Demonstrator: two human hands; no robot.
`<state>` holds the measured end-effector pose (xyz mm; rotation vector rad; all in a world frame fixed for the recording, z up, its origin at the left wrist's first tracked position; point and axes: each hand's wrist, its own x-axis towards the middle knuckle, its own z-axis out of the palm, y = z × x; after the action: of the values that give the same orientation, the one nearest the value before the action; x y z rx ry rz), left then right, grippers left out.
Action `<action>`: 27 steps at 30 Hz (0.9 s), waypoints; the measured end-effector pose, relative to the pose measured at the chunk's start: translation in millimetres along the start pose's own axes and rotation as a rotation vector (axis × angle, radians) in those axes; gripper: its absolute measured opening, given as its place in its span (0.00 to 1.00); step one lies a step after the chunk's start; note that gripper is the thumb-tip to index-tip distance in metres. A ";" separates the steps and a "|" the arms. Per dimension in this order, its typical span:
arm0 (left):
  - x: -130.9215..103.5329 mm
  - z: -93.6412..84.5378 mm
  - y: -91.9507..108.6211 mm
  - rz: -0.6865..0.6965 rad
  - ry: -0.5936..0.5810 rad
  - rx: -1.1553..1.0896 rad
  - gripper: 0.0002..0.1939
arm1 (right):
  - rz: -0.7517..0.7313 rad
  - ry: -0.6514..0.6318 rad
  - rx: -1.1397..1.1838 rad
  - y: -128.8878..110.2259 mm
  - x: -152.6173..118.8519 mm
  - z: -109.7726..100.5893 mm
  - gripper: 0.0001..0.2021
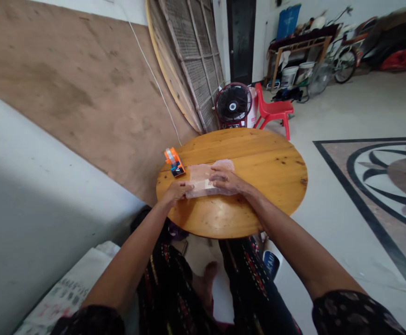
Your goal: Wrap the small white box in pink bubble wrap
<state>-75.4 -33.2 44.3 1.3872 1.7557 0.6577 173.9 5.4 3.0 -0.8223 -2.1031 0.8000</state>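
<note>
A pinkish, see-through sheet that looks like bubble wrap (200, 173) lies on the round wooden table (266, 172). My left hand (178, 191) pinches its near left corner between thumb and fingers. Over the sheet's right half rests my right hand (226, 180), fingers apart and slightly bent. By those fingertips is a small white piece (209, 184) with a reddish mark; what it is I cannot make out. An orange and blue tape dispenser (174, 162) with a roll of tape stands just beyond my left hand, at the table's left edge.
Past the table's far edge stand a dark red fan (233, 106) and a red plastic chair (274, 109). A brown board (66, 83) leans along the left wall. White sacks (80, 279) lie on the floor at lower left. A bicycle (346, 63) is at the back right.
</note>
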 end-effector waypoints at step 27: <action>-6.4 30.8 37.5 -0.065 0.045 0.033 0.11 | -0.044 -0.006 0.009 6.7 5.4 5.5 0.12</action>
<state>-28.6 -31.5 58.5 1.3408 1.8464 0.6314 168.6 12.0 -2.8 -0.7679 -2.1140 0.7884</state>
